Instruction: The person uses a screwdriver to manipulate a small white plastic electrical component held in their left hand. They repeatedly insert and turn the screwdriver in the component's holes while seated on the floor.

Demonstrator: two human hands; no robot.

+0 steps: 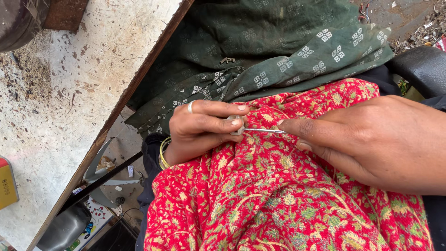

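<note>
A: Head view. What occupies the centre of the frame?

B: A red floral cloth point(278, 200) spreads across the lower centre and right, lying on the person's lap. Above it, at upper centre, lies a dark green patterned cloth point(278, 42).

A: And the hands?

B: The left hand point(200, 130), centre-left, wears a ring and yellow bangles point(162, 155); its fingers are pinched round the pale handle of a small tool point(258, 130), apparently a seam ripper. The thin metal shaft points right, just above the red cloth near its upper edge. The right hand point(371, 139), at right of frame, has its fingers curled, fingertips pressing on the red cloth beside the tool's tip; whether it pinches a fold there cannot be told.

A: The surroundings?

B: A scratched pale desk point(69, 116) fills the left of the frame, with a yellow object point(7, 183) at its left edge.
</note>
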